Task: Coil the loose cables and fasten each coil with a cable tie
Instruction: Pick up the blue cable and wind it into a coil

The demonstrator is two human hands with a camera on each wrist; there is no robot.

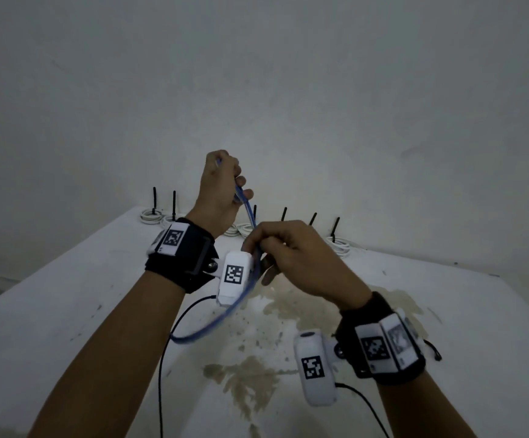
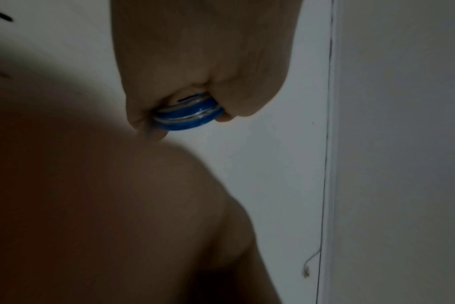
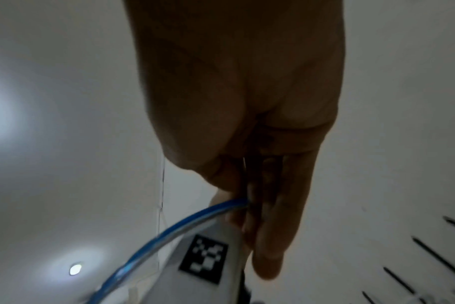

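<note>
Your left hand (image 1: 220, 181) was clenched around several turns of the blue cable (image 1: 246, 207), raised above the bench (image 1: 67, 305). The strand ran down toward you into your right hand's (image 1: 301, 257) pinching grip, the slack looping below, nearest it.

So both hands are hovering over the desk (image 1: 67, 311), left hand (image 1: 217, 188) sitting farther back and higher, right hand (image 1: 301, 263) nearer and lower, just right of it. The cable (image 1: 247, 210) is running between the two, then looping down left under the left wrist camera (image 1: 234, 276). Coils (image 1: 151, 215) with ties (image 1: 154, 200) sticking up are lining the desk's far edge along the wall (image 1: 288, 90), some left of the hands, some right.
</note>
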